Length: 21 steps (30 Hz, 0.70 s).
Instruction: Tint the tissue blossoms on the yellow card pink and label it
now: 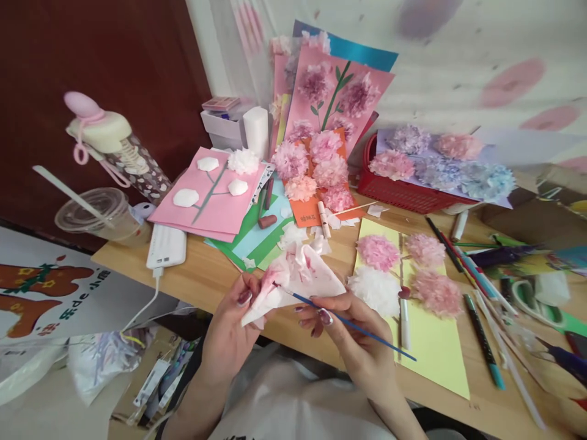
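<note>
White tissue (316, 278), stained pink, held up at the near edge of a wooden desk (197, 269).
Pinched at its left side by thumb and fingers of the left hand (232, 333); met at a pink fold by the tip of a blue paintbrush (362, 330), gripped pencil-fashion in the right hand (371, 360). Best to steady it close to the bristles and dab lightly, sparing thin folds from likely tearing. To the right, a yellow sheet (440, 366) bearing fluffy flowers (378, 252); behind, a red basket (413, 198).
</note>
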Motion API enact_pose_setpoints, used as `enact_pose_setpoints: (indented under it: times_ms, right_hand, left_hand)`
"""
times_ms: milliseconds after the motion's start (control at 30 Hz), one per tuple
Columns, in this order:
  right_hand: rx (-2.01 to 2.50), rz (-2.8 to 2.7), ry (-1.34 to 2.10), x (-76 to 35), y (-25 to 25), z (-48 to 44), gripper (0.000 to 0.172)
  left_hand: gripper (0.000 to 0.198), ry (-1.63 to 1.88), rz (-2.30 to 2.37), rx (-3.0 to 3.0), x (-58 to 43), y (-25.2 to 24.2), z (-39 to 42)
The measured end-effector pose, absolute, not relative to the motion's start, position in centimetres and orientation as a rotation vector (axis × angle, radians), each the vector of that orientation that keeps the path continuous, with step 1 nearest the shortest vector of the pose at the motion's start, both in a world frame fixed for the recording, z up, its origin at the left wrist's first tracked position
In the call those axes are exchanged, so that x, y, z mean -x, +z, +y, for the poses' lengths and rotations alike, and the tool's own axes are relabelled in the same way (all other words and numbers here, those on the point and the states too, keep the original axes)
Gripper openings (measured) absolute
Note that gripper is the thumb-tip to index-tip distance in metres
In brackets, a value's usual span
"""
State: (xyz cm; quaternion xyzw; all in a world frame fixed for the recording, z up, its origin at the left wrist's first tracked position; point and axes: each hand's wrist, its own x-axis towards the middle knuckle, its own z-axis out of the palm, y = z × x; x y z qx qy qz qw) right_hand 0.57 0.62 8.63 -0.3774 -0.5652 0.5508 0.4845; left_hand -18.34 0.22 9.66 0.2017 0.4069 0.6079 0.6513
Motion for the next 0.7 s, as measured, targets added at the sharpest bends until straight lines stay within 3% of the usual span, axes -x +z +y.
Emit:
enact_pose_setpoints:
  times_ms: [200,367,467,533,700]
  right_hand:
    - [1.027,-1.381,1.043,-1.6,8.8,0.6,0.010]
    - [1.059,-1.493,0.853,-2.9,9.3,0.6,0.021]
    - [1.048,-1.571,0.817,-4.3,9.6,-0.5,0.002]
    - [1.077,-1.566,0.769,-5.2,9.7,-1.5,0.009]
    - [1.168,-1.781,0.620,-5.9,9.0,-3.0,0.010]
  left_hand:
    - [0.039,1.274,0.920,-0.635,16.6,9.0,1.1]
    - [0.043,1.251,1.045,-0.825,15.4,8.1,1.5]
    - [0.042,1.288,1.139,-0.834,16.4,7.7,1.3]
    - [0.042,1.338,1.214,-0.850,17.5,7.4,1.0]
    - [0.023,1.400,1.251,-0.954,19.0,7.1,0.4]
